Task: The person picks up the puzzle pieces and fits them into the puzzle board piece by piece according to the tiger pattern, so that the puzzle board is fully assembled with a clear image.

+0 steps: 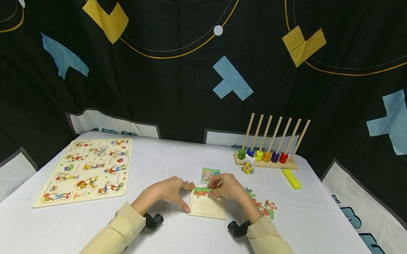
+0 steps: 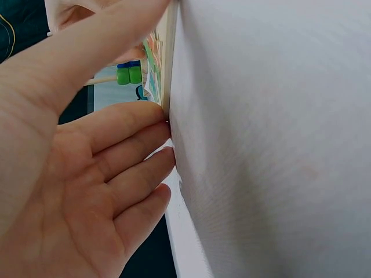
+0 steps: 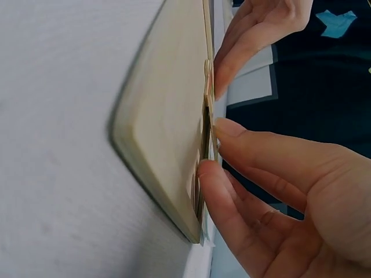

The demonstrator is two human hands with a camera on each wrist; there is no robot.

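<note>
A small wooden puzzle tray (image 1: 207, 209) lies in front of me, mostly bare, with picture pieces (image 1: 201, 191) along its far edge. My left hand (image 1: 171, 193) spans the tray's left side, thumb by the near corner and fingertips by the far one. In the left wrist view its fingers (image 2: 136, 145) are straight, tips at the edge of the tray. My right hand (image 1: 225, 186) pinches a thin puzzle piece (image 3: 213, 145) between thumb and forefinger, low over the tray's far part. The piece's picture is mostly hidden by the fingers.
A picture card (image 1: 209, 174) lies just beyond the tray. Loose puzzle pieces (image 1: 268, 210) are scattered right of my right wrist. A peg stand with coloured beads (image 1: 266, 164), a small figurine (image 1: 248, 164) and a yellow block (image 1: 291, 179) stand behind. A large picture board (image 1: 89, 170) lies left.
</note>
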